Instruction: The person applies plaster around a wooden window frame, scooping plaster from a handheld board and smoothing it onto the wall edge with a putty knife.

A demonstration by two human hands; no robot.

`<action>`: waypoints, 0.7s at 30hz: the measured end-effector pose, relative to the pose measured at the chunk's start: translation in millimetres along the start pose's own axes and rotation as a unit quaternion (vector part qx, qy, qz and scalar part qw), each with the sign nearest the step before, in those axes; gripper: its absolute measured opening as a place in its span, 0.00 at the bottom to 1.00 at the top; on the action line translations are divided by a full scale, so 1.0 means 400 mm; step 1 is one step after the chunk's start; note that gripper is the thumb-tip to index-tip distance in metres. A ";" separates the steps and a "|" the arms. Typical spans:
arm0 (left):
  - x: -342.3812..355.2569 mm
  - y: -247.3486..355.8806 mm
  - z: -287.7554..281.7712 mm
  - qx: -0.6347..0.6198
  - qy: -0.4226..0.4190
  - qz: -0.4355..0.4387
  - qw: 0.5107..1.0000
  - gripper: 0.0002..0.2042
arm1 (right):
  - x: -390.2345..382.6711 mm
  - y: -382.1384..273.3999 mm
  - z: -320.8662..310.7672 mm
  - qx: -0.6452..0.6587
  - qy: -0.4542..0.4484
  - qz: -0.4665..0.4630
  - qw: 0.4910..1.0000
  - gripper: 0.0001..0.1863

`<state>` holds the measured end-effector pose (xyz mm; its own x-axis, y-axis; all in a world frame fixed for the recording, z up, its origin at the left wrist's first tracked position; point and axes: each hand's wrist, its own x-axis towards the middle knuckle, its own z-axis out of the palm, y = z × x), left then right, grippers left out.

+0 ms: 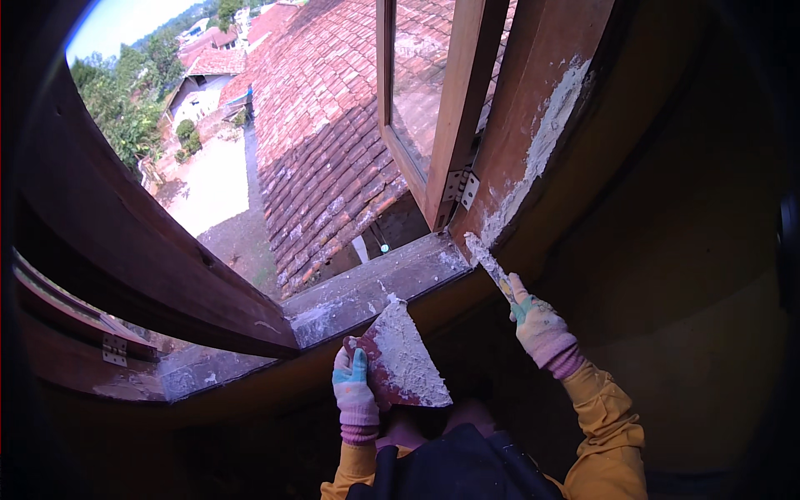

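Observation:
My gloved left hand (354,385) grips the left edge of a reddish flat board (385,387), held below the window sill. Thick pale filler paste (406,354) covers much of the board's top. In my gloved right hand (537,323) is a putty knife (492,267), its blade coated with the same paste. The blade tip is at the lower right corner of the window frame, where sill and upright meet. Above it, a rough pale strip of filler (546,129) runs up the edge of the brown wooden upright (521,100).
An open glazed casement (446,108) hangs outward on a metal hinge (460,188). The sill (375,283) carries pale smears. A dark wooden post (158,225) stands left, with another hinge (114,350) beyond it. Outside lies a tiled roof (325,142); a dark wall (667,250) is at right.

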<state>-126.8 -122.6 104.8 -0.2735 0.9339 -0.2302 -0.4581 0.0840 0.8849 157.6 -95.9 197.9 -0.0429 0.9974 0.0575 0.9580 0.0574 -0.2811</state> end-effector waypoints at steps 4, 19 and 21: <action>-0.004 0.010 0.007 0.029 0.006 0.011 1.000 0.16 | -0.011 0.011 0.039 0.017 -0.042 0.024 0.999 0.29; 0.004 0.001 -0.017 0.003 0.006 -0.006 1.000 0.14 | -0.022 0.026 0.062 0.004 -0.014 0.016 1.000 0.27; 0.001 0.001 -0.018 -0.004 0.007 -0.004 1.000 0.14 | -0.028 0.022 0.068 0.014 -0.003 0.028 1.000 0.28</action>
<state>-133.1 -124.8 102.3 -0.2813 0.9281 -0.2439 -0.4678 0.0893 0.8793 158.9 -105.5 168.8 0.0080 0.9994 0.0347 0.9505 0.0032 -0.3108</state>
